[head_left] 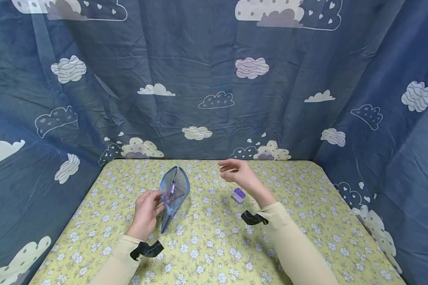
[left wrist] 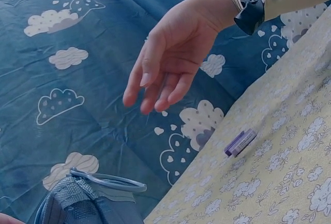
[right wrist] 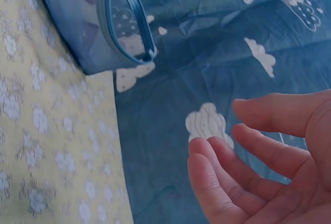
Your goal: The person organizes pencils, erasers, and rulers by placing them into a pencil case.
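My left hand grips the near left side of a blue see-through zip pouch, its thumb partly hidden. The pouch stands with its mouth spread wide, and a small purple-and-white piece shows inside it. Held in the air over the table, my right hand has loosely bent fingers and nothing between them. Below it on the cloth lie two small purple blocks, one darker and one paler, side by side; they look like erasers. The right wrist view shows the pouch beyond the right hand.
A yellow floral cloth covers the table. Dark blue curtains with cloud prints hang behind it and at both sides. Each wrist wears a black strap mount, seen on the left and on the right.
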Motion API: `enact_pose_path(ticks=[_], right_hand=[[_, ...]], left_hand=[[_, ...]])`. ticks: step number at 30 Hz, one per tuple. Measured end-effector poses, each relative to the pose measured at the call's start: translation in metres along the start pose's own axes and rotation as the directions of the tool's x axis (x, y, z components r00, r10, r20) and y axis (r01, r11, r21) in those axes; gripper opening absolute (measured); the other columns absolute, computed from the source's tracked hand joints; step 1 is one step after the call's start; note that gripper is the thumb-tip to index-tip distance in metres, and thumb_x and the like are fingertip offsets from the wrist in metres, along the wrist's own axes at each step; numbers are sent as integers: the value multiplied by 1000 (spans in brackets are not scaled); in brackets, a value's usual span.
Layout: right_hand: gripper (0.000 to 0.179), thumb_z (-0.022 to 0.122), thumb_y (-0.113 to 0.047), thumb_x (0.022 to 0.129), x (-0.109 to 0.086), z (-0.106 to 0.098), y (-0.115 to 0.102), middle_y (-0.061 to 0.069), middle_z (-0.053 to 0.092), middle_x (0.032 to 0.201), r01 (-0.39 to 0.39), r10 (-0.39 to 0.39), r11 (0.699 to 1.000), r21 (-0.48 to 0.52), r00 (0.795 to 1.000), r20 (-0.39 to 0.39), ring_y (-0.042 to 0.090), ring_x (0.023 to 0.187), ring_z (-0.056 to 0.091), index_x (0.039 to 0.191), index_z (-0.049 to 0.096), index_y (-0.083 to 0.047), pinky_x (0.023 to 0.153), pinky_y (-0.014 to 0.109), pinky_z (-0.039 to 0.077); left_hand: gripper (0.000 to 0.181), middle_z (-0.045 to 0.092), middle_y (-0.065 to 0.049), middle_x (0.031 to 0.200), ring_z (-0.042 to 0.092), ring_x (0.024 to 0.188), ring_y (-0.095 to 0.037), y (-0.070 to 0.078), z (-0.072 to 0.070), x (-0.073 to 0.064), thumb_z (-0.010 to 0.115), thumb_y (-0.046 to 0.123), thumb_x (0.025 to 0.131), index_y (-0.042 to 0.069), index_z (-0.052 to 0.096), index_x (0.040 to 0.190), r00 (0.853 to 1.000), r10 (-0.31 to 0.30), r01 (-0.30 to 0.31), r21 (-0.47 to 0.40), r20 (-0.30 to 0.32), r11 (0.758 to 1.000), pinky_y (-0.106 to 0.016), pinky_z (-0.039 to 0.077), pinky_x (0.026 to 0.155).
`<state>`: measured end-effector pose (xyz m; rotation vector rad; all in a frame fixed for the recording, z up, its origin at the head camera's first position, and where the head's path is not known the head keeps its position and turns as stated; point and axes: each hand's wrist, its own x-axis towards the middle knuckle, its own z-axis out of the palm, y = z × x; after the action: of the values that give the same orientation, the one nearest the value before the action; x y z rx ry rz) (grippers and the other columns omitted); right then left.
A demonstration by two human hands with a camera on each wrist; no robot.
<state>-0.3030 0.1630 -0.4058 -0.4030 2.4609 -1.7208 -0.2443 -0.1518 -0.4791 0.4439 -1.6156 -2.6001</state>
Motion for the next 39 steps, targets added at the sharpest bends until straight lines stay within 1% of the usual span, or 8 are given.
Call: enact_pose_path(ticks=[5, 14, 21, 23, 26, 29, 33, 39], right_hand=[[42, 71, -7, 93, -4, -12, 9, 14, 66, 119, -10, 11, 1000, 15, 999, -39, 30, 106, 66, 134, 64, -15, 90, 47, 56], [47, 70, -6, 93, -13, -30, 33, 20, 62, 127, -42, 50, 996, 82, 994, -98, 35, 111, 64, 139, 59, -12, 94, 46, 54], [49, 68, 0, 93, -17, -37, 51, 24, 60, 128, -65, 75, 995, 74, 986, -147, 33, 111, 63, 140, 58, -9, 93, 44, 55], [49, 68, 1, 92, -17, -38, 58, 24, 60, 129, -90, 101, 993, 81, 984, -146, 35, 111, 63, 139, 58, -9, 92, 45, 55], [50, 65, 3, 93, -17, -40, 66, 29, 56, 133, -126, 136, 987, 95, 985, -106, 43, 115, 60, 141, 55, -5, 95, 52, 52], [50, 62, 5, 94, -15, -42, 78, 31, 54, 135, -158, 168, 979, 126, 983, -75, 47, 119, 56, 142, 53, -4, 97, 53, 51], [52, 63, 5, 93, -11, -43, 97, 28, 54, 136, -180, 190, 974, 138, 980, -66, 41, 118, 59, 143, 52, -3, 94, 46, 54], [52, 62, 4, 92, -7, -45, 111, 24, 57, 134, -209, 215, 972, 105, 975, -50, 37, 113, 63, 143, 53, -3, 89, 44, 55]], left_hand=[[12, 64, -8, 89, 66, 82, -23, 0, 0, -1, 62, 6, 95, 2, 55, 86, 1000, 5, -5, 3, 6, 1000, -35, 57, 75], [13, 64, -8, 89, 67, 83, -25, -1, 0, -2, 62, 7, 96, 2, 55, 86, 1000, 1, -1, 8, 10, 1000, -36, 57, 77], [15, 65, -8, 89, 66, 81, -24, -1, 0, -1, 62, 6, 96, 2, 54, 84, 1000, -5, 5, -4, 12, 1000, -35, 57, 74], [15, 65, -8, 87, 66, 80, -23, -1, 0, 0, 62, 6, 95, 3, 55, 83, 1000, -8, 8, -10, 8, 1000, -35, 57, 73], [14, 67, -8, 87, 67, 80, -23, -1, 0, -1, 63, 5, 95, 3, 56, 82, 1000, -12, 12, -16, 6, 1000, -35, 58, 74], [14, 68, -8, 88, 67, 80, -23, 1, 0, -1, 63, 6, 95, 2, 56, 84, 1000, -11, 12, -14, 10, 1000, -36, 58, 76], [14, 68, -9, 90, 67, 82, -24, 2, -1, -2, 63, 7, 96, 2, 56, 86, 1000, -8, 8, -2, 18, 1000, -36, 58, 76], [16, 69, -10, 90, 67, 82, -24, 1, -1, -1, 63, 6, 96, 2, 54, 84, 1000, -13, 13, -12, 11, 1000, -35, 58, 73]])
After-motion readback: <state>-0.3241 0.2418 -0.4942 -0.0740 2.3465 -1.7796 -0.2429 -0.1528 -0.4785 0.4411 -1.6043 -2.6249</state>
